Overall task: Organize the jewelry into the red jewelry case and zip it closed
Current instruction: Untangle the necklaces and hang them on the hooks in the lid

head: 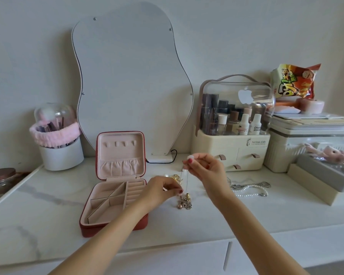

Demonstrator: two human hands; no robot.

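The red jewelry case (91,229) lies open on the white counter, its lid (120,155) upright and its pink compartments bare. Right of it, my right hand (205,168) pinches the top of a thin chain necklace (184,180) and holds it up. The chain hangs down to a tangled heap of gold and silver jewelry (185,202) on the counter. My left hand (163,188) pinches the chain low down, just above the heap. A few gold pieces (175,177) lie behind my hands. Silver and pearl necklaces (250,188) lie further right.
A wavy mirror (131,80) leans on the wall behind the case. A brush holder (61,153) stands at the left, a cosmetics organizer (232,151) at the right, with stacked boxes (314,175) and a snack bag (294,82) beyond. The counter's front edge (167,247) runs below my arms.
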